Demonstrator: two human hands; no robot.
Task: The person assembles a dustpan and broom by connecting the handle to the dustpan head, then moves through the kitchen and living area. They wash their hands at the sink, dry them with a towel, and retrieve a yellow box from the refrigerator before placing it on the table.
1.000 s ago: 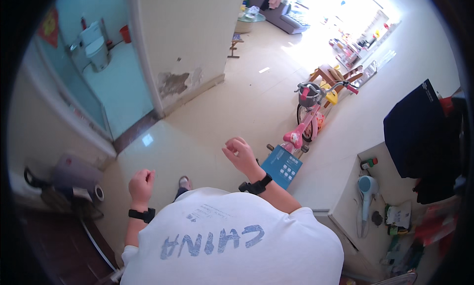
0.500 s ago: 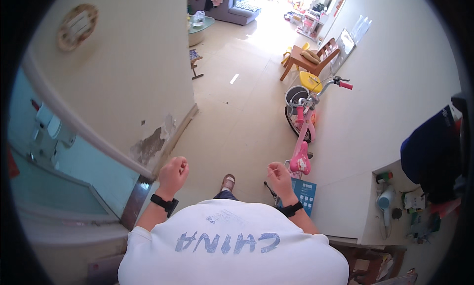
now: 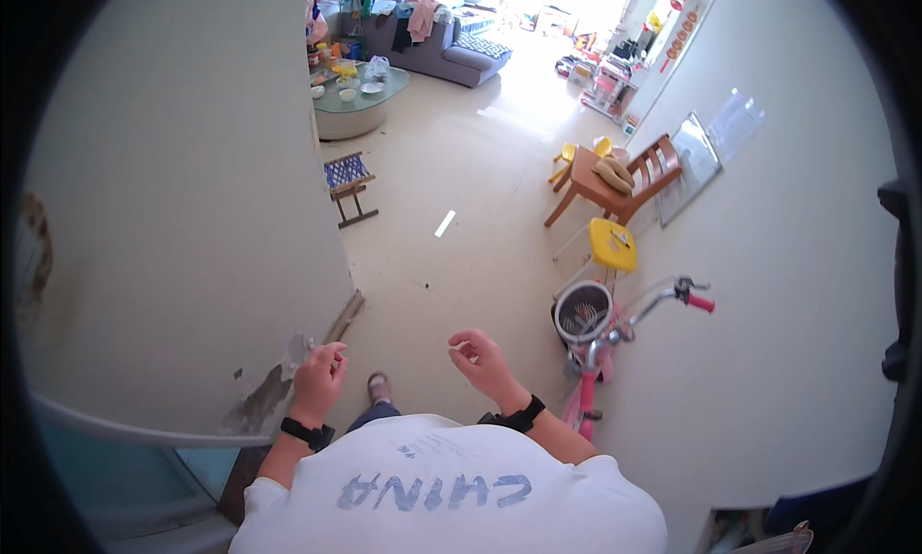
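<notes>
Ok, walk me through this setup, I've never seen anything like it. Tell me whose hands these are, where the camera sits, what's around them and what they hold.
There is no machine here: these are a person's own bare hands. A wide fisheye camera worn on the head looks down, so the wearer's white shirt fills the lower part and straight edges bend near the rim.

The left hand and right hand are raised in front of the body, fingers loosely curled; nothing shows in either. Each wrist has a black band.

On the pale floor, a pink bicycle stands to the right. Beyond it are a yellow stool and a brown chair. To the left stand a glass-topped table and, farther back, a grey sofa.
</notes>
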